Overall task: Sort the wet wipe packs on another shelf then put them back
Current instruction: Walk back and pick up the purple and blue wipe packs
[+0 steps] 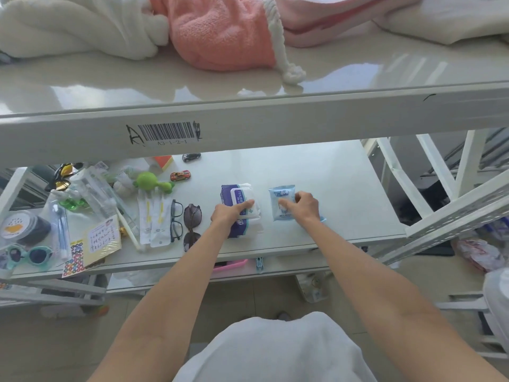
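Note:
On the lower white shelf (344, 188) lies a purple-and-white wet wipe pack (230, 193) with a smaller white pack (243, 195) stacked on top. My left hand (230, 212) rests on this stack, fingers gripping the small white pack. To the right lies a small light-blue wipe pack (279, 202). My right hand (305, 206) pinches its right edge. Another blue pack edge (322, 218) peeks out beneath my right wrist.
Left of the packs lie sunglasses (192, 216), black-framed glasses (176, 220), white sachets (153, 224), a green toy (151, 181), toy cars (180, 175), stickers and jars. The upper shelf (248, 86) holds white and pink towels (220, 28). Right of the blue pack is bare shelf.

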`<state>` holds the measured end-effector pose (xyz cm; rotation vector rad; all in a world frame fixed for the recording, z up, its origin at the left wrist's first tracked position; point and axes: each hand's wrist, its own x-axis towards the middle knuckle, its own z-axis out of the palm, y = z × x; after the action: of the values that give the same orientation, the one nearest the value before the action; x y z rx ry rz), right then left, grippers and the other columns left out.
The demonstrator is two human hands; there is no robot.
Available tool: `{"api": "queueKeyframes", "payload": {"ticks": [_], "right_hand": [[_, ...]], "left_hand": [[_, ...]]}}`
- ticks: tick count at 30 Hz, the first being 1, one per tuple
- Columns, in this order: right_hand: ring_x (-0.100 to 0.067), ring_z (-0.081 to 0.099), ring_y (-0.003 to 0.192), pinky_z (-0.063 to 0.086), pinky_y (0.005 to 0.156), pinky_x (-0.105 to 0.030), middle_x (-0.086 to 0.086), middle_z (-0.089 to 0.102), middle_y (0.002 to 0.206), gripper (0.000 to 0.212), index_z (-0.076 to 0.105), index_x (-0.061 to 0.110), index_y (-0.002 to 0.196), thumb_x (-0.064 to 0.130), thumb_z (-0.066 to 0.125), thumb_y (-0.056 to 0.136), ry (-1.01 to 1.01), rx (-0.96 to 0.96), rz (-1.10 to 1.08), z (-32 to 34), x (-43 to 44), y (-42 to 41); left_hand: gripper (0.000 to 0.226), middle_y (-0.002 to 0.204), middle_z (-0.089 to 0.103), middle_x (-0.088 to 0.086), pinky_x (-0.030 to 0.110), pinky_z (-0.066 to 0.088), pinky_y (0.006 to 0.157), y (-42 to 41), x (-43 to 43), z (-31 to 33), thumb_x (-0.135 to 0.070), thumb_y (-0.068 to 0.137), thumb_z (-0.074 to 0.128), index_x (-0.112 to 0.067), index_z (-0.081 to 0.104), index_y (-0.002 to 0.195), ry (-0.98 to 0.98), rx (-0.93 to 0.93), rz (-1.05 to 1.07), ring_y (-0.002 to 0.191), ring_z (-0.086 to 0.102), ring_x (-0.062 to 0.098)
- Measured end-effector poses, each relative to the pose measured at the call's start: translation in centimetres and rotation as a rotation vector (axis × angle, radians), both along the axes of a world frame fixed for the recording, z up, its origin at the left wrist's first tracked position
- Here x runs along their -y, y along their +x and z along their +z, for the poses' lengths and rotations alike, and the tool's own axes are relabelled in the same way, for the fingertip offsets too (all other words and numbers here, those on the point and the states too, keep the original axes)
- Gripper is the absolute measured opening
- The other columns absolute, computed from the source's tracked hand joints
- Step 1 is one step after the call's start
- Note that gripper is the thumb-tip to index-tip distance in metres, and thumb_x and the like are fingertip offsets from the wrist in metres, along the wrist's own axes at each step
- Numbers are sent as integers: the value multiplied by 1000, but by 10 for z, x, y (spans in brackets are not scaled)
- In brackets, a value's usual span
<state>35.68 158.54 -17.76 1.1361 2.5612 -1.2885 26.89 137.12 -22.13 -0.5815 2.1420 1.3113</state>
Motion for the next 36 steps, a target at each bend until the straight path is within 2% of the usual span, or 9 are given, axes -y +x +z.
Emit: {"api": "queueKeyframes", "payload": {"ticks": [4,7,12,17,21,25,28,32,36], "right_hand": [[-30,50,120,43,94,-36,-10,53,125,40,65,16,101,41,80,74,78,162,-55,3,-28,12],[-32,46,124,36,100,-40,-10,46,133,51,62,19,115,39,80,72,76,244,-74,3,-27,10],[-33,53,124,38,103,-42,-13,57,130,72,45,7,122,31,87,70,-9,232,-149,3,-29,8],[-27,61,106,51,86,-33,-10,65,108,59,66,-1,111,25,93,65,-279,155,-84,-5,-32,9],[-36,74,93,59,79,-47,-13,77,89,56,78,-2,82,24,95,36,-574,56,21,-19,-21,12],[-36,70,91,59,80,-44,-23,72,110,49,72,-8,111,4,85,66,-885,36,172,-1,7,24],[-36,68,92,55,79,-43,-23,69,111,45,66,-6,121,5,74,79,-981,108,362,5,40,32],[-29,72,83,59,72,-36,-15,74,100,21,67,9,111,6,61,92,-1027,277,629,17,115,46],[-27,73,87,60,78,-40,-12,76,106,29,67,14,121,12,62,93,-994,375,855,24,213,68]], "left_hand": [[109,104,77,6,45,63,88,10,-3,27,-68,12,95,-18,72,107,113,31,17,94,76,28],[85,103,77,6,42,65,82,17,-9,42,-50,33,99,-17,73,107,179,68,25,92,76,28],[104,109,75,6,29,57,54,24,-14,41,-52,28,99,-14,66,119,186,62,56,83,75,23],[66,101,73,7,27,53,55,50,-18,51,-30,63,98,-7,68,118,257,62,98,76,70,20],[64,112,78,12,40,65,72,79,-3,54,-28,63,97,-7,72,117,339,124,150,91,76,29],[66,120,76,17,59,60,89,126,21,54,-28,66,94,-7,72,125,513,139,257,105,75,37],[58,123,74,18,50,62,87,166,50,53,-22,78,87,-6,69,131,637,98,390,106,73,37],[44,116,76,15,42,65,76,224,111,61,-20,87,79,-8,69,127,686,48,545,93,75,31],[48,116,76,14,46,64,79,281,186,66,-24,83,82,-11,69,127,679,-25,727,94,75,31]]}}
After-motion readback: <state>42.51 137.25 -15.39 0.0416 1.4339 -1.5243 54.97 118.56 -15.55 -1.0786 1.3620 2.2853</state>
